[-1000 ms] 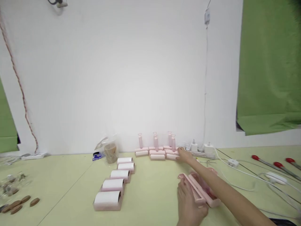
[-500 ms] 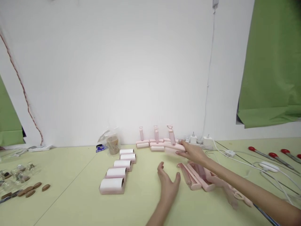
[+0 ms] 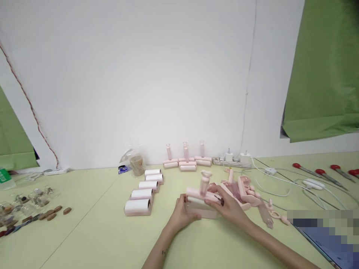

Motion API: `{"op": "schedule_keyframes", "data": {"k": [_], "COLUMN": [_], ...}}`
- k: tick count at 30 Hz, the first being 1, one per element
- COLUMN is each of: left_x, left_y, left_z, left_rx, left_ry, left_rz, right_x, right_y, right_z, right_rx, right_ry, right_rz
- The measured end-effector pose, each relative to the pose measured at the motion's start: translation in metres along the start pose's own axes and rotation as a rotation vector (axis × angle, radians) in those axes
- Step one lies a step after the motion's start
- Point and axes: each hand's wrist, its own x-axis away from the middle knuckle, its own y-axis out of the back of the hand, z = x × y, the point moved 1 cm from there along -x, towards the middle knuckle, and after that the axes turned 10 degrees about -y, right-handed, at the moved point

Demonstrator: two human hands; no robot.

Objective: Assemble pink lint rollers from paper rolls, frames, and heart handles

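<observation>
Between both hands is a pink lint roller (image 3: 202, 194) with its short clear-and-pink handle pointing up. Its head has a pink top and a translucent lower cover (image 3: 201, 210). My left hand (image 3: 182, 213) grips the left end, thumb along the bottom. My right hand (image 3: 228, 205) has its fingers closed on the right end. Behind, near the wall, several similar lint rollers (image 3: 187, 165) stand with handles up. To the left lies a row of white sticky-paper rolls (image 3: 137, 206) in pink translucent covers. Loose pink handles and roller parts (image 3: 246, 192) are heaped beside my right hand.
A plastic bag with a tape roll (image 3: 137, 165) sits near the wall. At right are a power strip (image 3: 232, 163), white cables and red-handled tools (image 3: 331, 178). Wooden pieces (image 3: 50, 215) and small glass bottles lie at far left. A phone-like device (image 3: 322, 239) is at lower right.
My right hand has drawn the lint roller from near the standing ones toward me. My left hand, open before, has closed on its left end.
</observation>
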Motion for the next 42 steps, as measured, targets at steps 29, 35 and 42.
{"op": "schedule_keyframes", "data": {"k": [29, 35, 42], "left_x": [0.031, 0.030, 0.031], "left_y": [-0.030, -0.030, -0.034], "left_z": [-0.046, -0.046, -0.038], "left_rx": [-0.021, -0.107, -0.097], "left_ry": [0.005, -0.071, -0.043], "left_rz": [0.206, 0.197, 0.134], "right_x": [0.057, 0.052, 0.045], "right_y": [0.027, 0.039, 0.025], "right_z": [0.011, 0.016, 0.013], "right_rx": [0.094, 0.218, 0.410], "right_ry": [0.069, 0.173, 0.361], "right_rz": [0.106, 0.093, 0.056]}}
